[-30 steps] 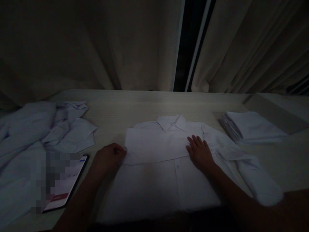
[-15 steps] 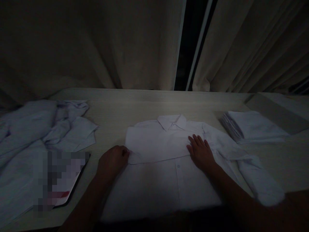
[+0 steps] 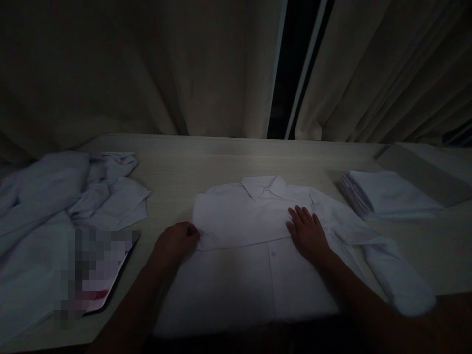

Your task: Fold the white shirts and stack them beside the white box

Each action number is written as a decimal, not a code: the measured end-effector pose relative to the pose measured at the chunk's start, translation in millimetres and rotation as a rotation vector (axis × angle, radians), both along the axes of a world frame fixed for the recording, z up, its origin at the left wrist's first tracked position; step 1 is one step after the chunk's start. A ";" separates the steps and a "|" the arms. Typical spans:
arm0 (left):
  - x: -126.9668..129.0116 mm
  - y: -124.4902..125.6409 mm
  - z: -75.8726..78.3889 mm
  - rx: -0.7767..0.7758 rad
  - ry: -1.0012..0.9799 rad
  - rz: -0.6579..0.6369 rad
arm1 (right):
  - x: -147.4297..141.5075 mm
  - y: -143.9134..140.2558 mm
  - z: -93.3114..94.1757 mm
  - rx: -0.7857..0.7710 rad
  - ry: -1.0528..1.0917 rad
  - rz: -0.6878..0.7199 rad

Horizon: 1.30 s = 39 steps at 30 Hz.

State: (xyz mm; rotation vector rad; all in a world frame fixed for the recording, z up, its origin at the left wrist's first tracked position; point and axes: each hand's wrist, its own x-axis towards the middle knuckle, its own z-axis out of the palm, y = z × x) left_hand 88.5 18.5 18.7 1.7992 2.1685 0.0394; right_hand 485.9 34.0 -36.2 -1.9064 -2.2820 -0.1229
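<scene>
A white collared shirt (image 3: 236,285) lies front side up on the table before me, its collar at the far end. The sleeve on the left is folded flat across the chest; the other sleeve stretches out to the right. My left hand (image 3: 180,241) is closed, pinching the folded sleeve's edge at the shirt's left side. My right hand (image 3: 308,231) rests flat on the chest near the sleeve's end, fingers spread. The shirt's bottom edge is in dark shadow near my body.
Rumpled white clothes (image 3: 44,196) are heaped on the left, partly beside a dark-edged flat object (image 3: 114,275) with a blurred surface. Folded white garments (image 3: 391,194) are stacked at the right, next to a pale box-like object (image 3: 416,167). Curtains (image 3: 221,69) hang behind the table (image 3: 177,167).
Very little differs. My left hand has shifted slightly to the right at the sleeve's edge, while my right hand stays flat on the shirt.
</scene>
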 end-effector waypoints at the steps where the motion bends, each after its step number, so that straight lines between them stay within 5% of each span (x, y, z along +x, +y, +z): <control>1: 1.1 -0.4 0.5 0.008 0.001 0.001 | 0.1 0.0 -0.1 0.003 -0.002 0.000; 20: 33.0 -12.1 9.5 0.115 0.417 -0.235 | -0.4 -0.1 0.6 0.021 -0.023 0.001; 28: 30.1 -12.3 4.9 0.131 0.339 -0.100 | -0.3 -0.2 0.2 0.017 -0.034 -0.004; 34: 15.0 -13.5 10.5 0.111 0.120 0.133 | 0.3 0.5 -1.0 0.020 -0.028 -0.003; 39: 1.7 -12.9 9.8 0.087 -0.058 0.201 | -0.2 0.3 -0.1 0.029 -0.020 -0.003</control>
